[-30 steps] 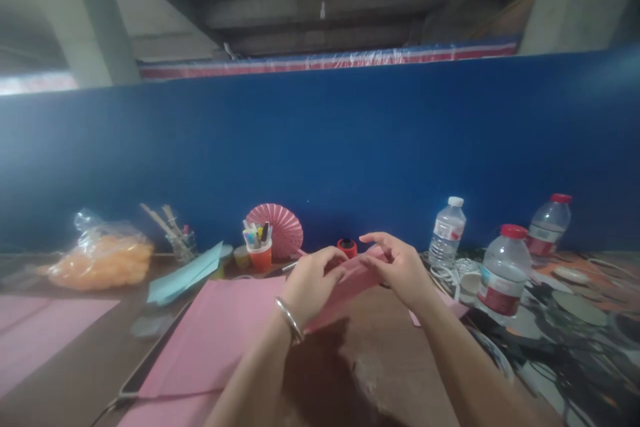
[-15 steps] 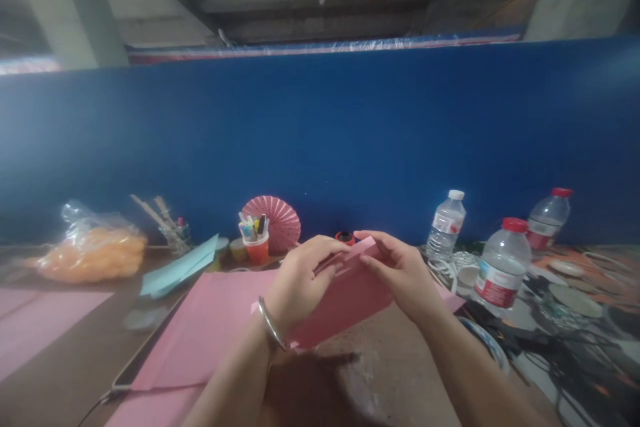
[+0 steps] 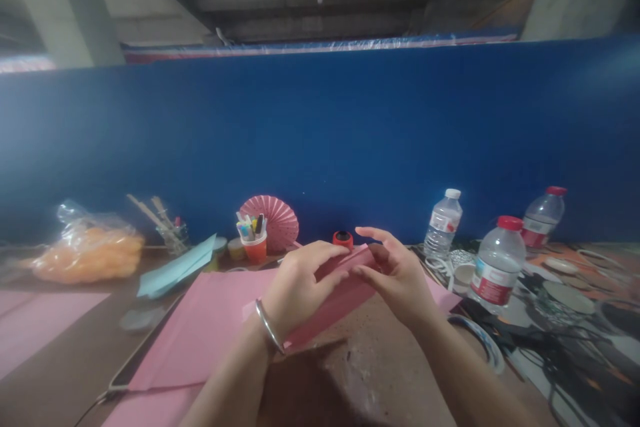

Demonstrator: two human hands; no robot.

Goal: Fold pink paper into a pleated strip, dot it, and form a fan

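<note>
Between my hands a sheet of pink paper is held up at a slant, with a narrow folded strip along its top edge. My left hand, with a silver bangle at the wrist, grips the paper's upper left part, fingers behind and thumb in front. At the right end of the strip my right hand pinches the paper between thumb and fingers, its index finger lifted off. Larger pink sheets lie on the table to the left, partly under my left forearm.
Behind stand a pink paper fan, a cup of pens and a red round object. Bottles, tape rolls and cables crowd the right. Blue paper and an orange-filled bag lie left.
The held paper has tilted and shows less of its face. My right index finger has lifted away from the strip, and the red round object shows more fully.
</note>
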